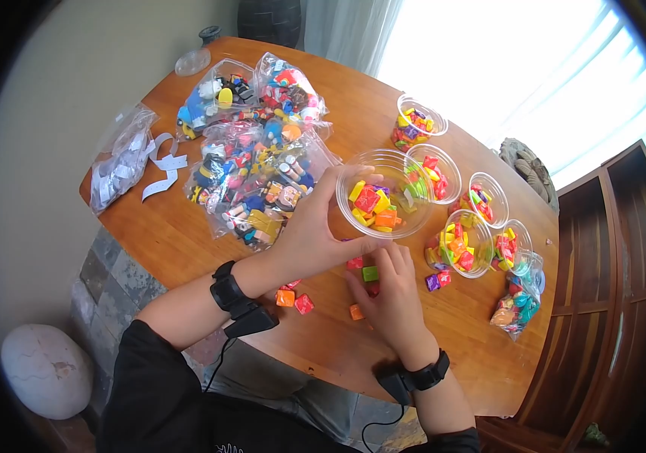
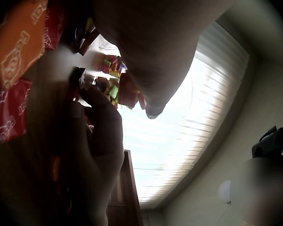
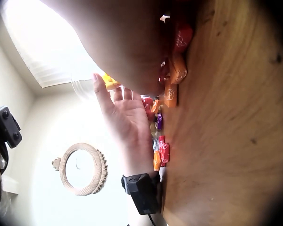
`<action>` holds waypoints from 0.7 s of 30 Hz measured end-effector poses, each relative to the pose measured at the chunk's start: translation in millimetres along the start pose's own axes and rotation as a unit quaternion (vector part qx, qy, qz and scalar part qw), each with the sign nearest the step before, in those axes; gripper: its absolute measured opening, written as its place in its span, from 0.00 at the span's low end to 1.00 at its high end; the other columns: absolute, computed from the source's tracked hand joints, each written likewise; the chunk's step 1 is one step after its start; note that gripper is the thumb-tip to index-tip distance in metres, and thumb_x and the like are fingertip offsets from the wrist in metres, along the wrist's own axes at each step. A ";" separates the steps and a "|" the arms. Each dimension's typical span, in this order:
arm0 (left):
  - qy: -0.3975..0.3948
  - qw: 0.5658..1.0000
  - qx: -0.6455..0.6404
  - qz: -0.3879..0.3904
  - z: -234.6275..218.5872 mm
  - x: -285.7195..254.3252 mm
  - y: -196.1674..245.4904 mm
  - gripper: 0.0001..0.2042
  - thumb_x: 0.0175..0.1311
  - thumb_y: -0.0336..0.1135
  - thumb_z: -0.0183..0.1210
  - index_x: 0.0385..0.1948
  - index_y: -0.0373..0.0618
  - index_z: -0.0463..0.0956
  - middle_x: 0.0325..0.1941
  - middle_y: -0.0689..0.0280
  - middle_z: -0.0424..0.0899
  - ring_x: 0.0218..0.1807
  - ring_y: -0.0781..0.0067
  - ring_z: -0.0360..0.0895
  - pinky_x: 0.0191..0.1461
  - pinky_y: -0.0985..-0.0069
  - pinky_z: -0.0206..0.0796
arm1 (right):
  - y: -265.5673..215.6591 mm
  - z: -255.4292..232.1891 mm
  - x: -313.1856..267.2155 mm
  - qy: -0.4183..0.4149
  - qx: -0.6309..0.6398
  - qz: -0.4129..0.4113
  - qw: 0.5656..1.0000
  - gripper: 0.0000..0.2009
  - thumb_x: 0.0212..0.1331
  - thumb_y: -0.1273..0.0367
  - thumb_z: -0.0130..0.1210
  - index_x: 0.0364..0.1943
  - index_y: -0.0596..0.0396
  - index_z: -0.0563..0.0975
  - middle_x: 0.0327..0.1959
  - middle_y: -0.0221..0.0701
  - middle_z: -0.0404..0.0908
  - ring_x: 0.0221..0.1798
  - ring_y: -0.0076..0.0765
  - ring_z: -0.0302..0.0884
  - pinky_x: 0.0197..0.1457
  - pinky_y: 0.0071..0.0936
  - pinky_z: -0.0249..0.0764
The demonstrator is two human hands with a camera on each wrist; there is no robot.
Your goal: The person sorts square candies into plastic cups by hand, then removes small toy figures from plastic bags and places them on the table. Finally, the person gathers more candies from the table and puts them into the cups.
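My left hand grips a clear plastic cup, its thumb along the near side and its fingers round the far side. Inside lie red, orange and yellow wrapped candies. Just below the cup, my right hand reaches down to the table with thumb and fingers apart. A green wrapped candy shows between them, with red candies close by. In the left wrist view, the right fingertips are right at a dark red candy. More loose candies lie by the left wrist.
Several filled cups stand to the right, with purple and red candies beside them. Bags of small figures cover the table's left half. Farther left are a plastic bag with white strips. A bag of colourful pieces lies near the right edge.
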State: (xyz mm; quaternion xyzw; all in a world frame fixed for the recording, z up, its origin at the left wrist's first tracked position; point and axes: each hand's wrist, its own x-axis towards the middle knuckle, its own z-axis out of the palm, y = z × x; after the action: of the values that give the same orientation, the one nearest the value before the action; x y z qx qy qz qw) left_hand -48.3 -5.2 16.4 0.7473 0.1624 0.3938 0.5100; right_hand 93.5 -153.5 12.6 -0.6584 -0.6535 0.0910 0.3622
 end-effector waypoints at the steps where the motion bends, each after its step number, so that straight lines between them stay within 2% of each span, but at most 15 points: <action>1: 0.000 1.000 0.000 0.000 0.3 0.1 -0.4 0.42 0.65 0.38 0.81 0.75 0.42 0.62 0.76 0.55 0.76 0.78 0.65 0.74 0.82 0.65 0.69 | 0.2 -0.1 -0.2 -0.004 -0.004 -0.003 1.000 0.16 0.61 0.73 0.72 0.51 0.60 0.81 0.52 0.41 0.82 0.57 0.53 0.78 0.63 0.46 0.76; 6: -0.003 1.000 -0.013 -0.004 0.5 -0.2 -0.5 0.41 0.65 0.37 0.81 0.75 0.42 0.62 0.76 0.55 0.76 0.78 0.65 0.74 0.81 0.65 0.69 | 3.8 1.1 -2.2 -0.019 0.002 0.007 1.000 0.15 0.62 0.73 0.72 0.50 0.59 0.81 0.49 0.41 0.82 0.54 0.53 0.79 0.61 0.45 0.76; 9: -0.002 1.000 -0.008 0.001 0.3 0.3 1.0 0.41 0.65 0.37 0.81 0.75 0.42 0.62 0.76 0.55 0.76 0.78 0.65 0.74 0.81 0.65 0.69 | 2.4 3.5 -2.0 0.006 0.007 -0.010 1.000 0.15 0.61 0.74 0.72 0.49 0.60 0.81 0.47 0.41 0.81 0.51 0.53 0.79 0.58 0.45 0.77; 11: -0.004 1.000 -0.003 0.000 -0.8 0.9 2.9 0.41 0.65 0.36 0.81 0.74 0.42 0.62 0.76 0.55 0.76 0.78 0.65 0.74 0.81 0.65 0.69 | -2.7 3.8 2.6 0.060 0.043 -0.013 0.997 0.14 0.61 0.76 0.72 0.49 0.60 0.81 0.46 0.41 0.81 0.51 0.53 0.79 0.56 0.46 0.78; 15: 0.010 1.000 -0.025 0.010 1.6 2.1 0.5 0.40 0.66 0.34 0.80 0.74 0.42 0.62 0.76 0.55 0.76 0.78 0.64 0.73 0.82 0.64 0.68 | 6.6 10.9 13.3 0.085 0.037 -0.017 0.996 0.15 0.60 0.77 0.72 0.48 0.61 0.81 0.46 0.41 0.82 0.52 0.53 0.79 0.56 0.46 0.78; 17: 0.007 1.000 -0.027 0.004 2.0 1.9 1.4 0.39 0.66 0.33 0.79 0.74 0.42 0.62 0.76 0.55 0.75 0.79 0.64 0.73 0.82 0.64 0.68 | 10.8 11.7 18.2 0.056 0.032 -0.049 0.997 0.14 0.60 0.76 0.72 0.48 0.61 0.81 0.46 0.42 0.82 0.52 0.53 0.79 0.57 0.46 0.78; 21: 0.002 1.000 -0.011 -0.009 2.5 1.8 7.7 0.39 0.66 0.32 0.79 0.74 0.41 0.62 0.77 0.54 0.75 0.79 0.64 0.73 0.82 0.63 0.68 | 14.4 13.1 14.9 0.054 -0.006 -0.095 0.994 0.14 0.61 0.75 0.72 0.48 0.61 0.82 0.45 0.42 0.82 0.51 0.53 0.79 0.57 0.46 0.78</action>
State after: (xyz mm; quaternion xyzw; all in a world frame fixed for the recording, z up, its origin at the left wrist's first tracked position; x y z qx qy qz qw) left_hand -46.4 -8.9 23.5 0.7395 0.1660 0.3922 0.5213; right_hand 99.1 -133.3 -0.1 -0.5992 -0.6933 0.0165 0.3999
